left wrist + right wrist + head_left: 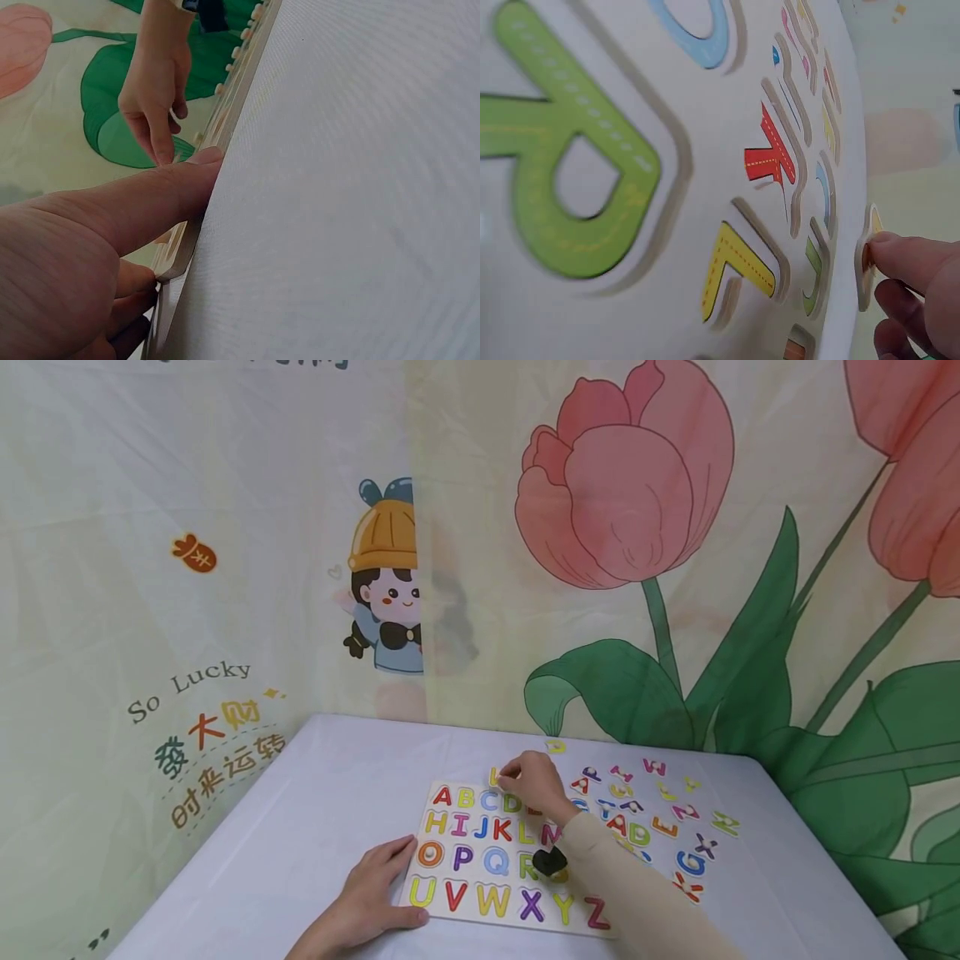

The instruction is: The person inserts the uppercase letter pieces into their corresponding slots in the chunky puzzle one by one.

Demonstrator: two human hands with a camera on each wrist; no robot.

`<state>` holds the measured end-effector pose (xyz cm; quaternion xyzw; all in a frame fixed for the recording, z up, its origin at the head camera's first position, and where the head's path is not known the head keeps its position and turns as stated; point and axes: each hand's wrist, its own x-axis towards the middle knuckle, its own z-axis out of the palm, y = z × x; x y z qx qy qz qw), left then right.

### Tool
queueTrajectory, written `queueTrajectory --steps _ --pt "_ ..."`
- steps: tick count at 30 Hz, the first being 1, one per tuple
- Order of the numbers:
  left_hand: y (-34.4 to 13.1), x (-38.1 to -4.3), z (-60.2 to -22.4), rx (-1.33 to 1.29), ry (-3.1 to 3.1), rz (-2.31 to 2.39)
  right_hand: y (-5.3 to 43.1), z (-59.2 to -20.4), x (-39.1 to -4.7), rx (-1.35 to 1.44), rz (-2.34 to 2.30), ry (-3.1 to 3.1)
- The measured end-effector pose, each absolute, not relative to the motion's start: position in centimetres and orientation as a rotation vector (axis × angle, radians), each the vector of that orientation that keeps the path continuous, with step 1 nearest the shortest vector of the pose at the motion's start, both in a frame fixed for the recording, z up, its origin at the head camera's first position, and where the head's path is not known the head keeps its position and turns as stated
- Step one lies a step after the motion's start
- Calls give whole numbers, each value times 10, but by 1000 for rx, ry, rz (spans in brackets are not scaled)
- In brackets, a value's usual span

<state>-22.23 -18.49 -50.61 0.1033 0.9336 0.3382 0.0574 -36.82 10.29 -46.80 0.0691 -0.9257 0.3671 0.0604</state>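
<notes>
Centrally, just beyond the far edge of the pale alphabet board point(474, 881), the right hand point(534, 781) pinches a thin yellow letter piece point(863, 274) with a pale wooden rim. Thumb and fingers spread apart, the left hand point(371, 889) touches the board's left edge and near left corner.

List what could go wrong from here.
The sleeve could nudge the loose letters beside it. The yellow letter, pinched by the right hand, may slip. The left hand touches the board only around its near-left corner, so it might pivot if pushed.
</notes>
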Motion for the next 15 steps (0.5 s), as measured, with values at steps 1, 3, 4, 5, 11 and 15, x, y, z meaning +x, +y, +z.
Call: queueTrajectory --steps 1,3,4,5,11,15 --pt "-185 -222 -506 312 2830 1023 104 -466 -365 227 1104 -2815" --pt "-185 -222 -507 313 2833 1019 106 -464 -358 267 1072 -2838" --pt "-185 -222 -507 314 2835 1020 108 -463 -354 293 1051 -2843" --pt "-185 -222 -507 312 2834 1018 109 -462 -351 320 1030 -2847" --pt "-184 -222 -507 313 2837 1021 118 -459 -327 495 924 -2853" --pt "-184 -222 -506 316 2836 1017 122 -457 -310 587 893 -2855"
